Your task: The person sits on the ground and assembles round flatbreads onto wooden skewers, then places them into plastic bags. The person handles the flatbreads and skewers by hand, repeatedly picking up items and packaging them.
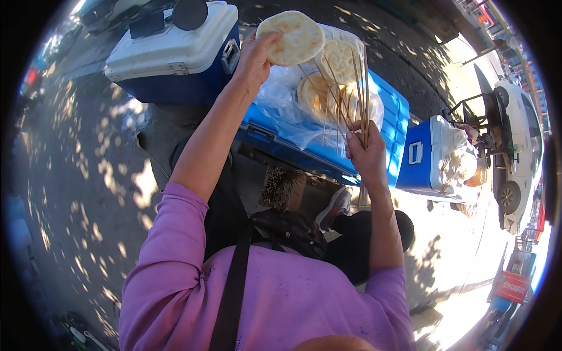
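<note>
My left hand point(257, 55) grips a round, pale flatbread point(295, 38) by its left edge, thumb on top, raised over the far side of a blue cooler box point(389, 108). Several thin wooden skewers point(364, 93) fan out from my right hand point(369, 152), which is closed around their lower part above the cooler's near edge. Behind the skewers, more flatbreads point(339, 61) lie in a clear plastic bag point(281, 99) on the cooler lid. The skewers partly cover those breads.
A white-lidded blue cooler point(170, 47) stands at the far left. Another blue cooler point(424, 155), with plastic bags on it, stands to the right. Below the middle cooler, a cardboard box point(284, 188) holds a bundle of sticks near my shoe point(335, 207). A white car point(518, 146) is farther right.
</note>
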Action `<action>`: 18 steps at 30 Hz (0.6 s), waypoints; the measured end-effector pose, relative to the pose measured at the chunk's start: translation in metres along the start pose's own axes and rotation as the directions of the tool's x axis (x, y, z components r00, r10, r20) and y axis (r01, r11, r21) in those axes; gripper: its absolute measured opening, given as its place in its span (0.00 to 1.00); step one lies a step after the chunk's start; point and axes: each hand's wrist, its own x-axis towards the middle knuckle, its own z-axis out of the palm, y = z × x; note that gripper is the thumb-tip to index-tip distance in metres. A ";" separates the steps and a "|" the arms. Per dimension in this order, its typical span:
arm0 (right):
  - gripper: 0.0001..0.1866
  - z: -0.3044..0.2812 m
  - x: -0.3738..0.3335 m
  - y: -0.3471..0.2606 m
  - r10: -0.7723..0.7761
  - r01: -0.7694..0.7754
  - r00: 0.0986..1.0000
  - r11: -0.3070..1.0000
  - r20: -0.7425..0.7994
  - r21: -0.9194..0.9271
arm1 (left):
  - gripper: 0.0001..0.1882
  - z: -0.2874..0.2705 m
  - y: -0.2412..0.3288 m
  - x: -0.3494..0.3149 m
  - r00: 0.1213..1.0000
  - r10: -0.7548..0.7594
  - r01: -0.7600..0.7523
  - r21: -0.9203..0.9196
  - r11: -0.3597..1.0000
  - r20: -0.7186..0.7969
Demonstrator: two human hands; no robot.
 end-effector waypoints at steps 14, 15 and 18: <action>0.07 0.005 0.010 0.009 -0.099 0.099 0.995 0.995 -0.005 0.019 | 0.21 0.027 0.004 -0.031 0.997 -0.071 0.069 0.074 0.995 0.023; 0.08 0.006 0.011 0.007 -0.098 0.098 0.995 0.995 -0.001 0.014 | 0.22 0.027 0.002 -0.032 0.998 -0.062 0.060 0.074 0.995 0.015; 0.10 0.007 0.014 0.007 -0.122 0.122 0.993 0.993 -0.002 0.008 | 0.22 0.032 -0.004 -0.038 0.996 -0.081 0.080 0.063 0.995 0.027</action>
